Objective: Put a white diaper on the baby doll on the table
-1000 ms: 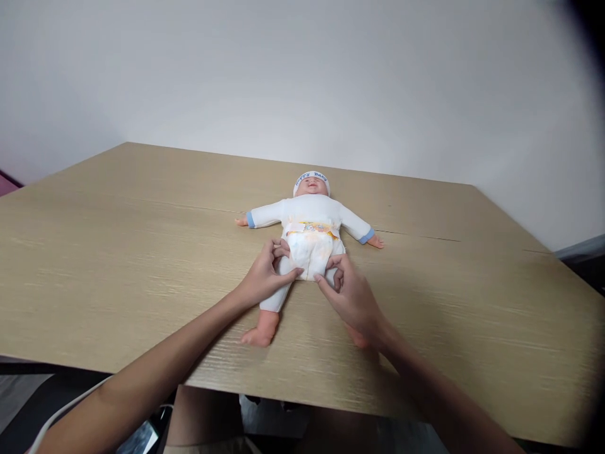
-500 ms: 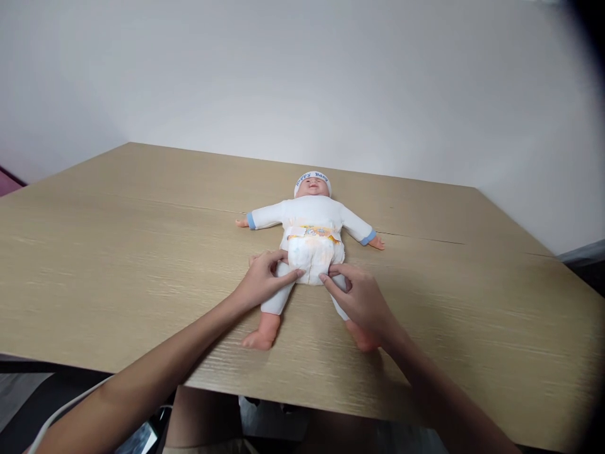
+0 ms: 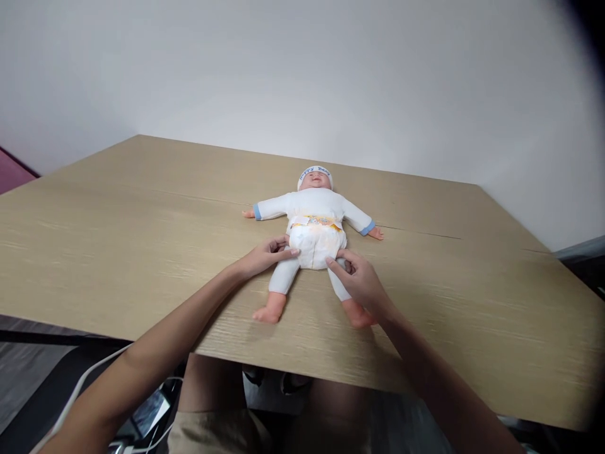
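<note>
Baby doll [image 3: 314,208] on its back mid-table [image 3: 118,214], head toward the far edge, wearing a diaper [image 3: 316,244]. Left hand [image 3: 265,255] half-curled, fingertips pressing the diaper's left leg edge; right hand [image 3: 362,284] pinching its right leg edge.

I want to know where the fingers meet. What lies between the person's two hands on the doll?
In the head view, the doll's diaper lies between the left hand and right hand; fingertips of both touch its lower edge.
</note>
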